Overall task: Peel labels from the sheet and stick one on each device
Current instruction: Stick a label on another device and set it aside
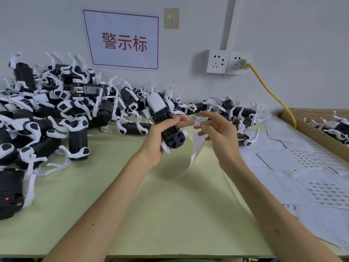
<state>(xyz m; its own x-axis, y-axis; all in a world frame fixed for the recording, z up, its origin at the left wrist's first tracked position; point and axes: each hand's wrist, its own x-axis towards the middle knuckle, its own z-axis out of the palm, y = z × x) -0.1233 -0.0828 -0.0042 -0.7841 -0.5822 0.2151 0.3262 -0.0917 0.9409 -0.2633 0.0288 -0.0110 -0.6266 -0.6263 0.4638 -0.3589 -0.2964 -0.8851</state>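
My left hand (156, 140) grips a device (166, 118) above the table's (170, 205) middle, flat side up, so I can stick there; my right hand (221, 137) pinches one small label (197, 125); the sheet (196, 148) hangs below it.

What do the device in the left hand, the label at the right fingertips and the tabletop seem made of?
Device: hard moulded plastic, matte black body, white shell with crisp seams.
Label: thin white printed sticker, paper or film, cannot tell.
Tabletop: pale green matte mat, possibly rubber or vinyl; no glare.
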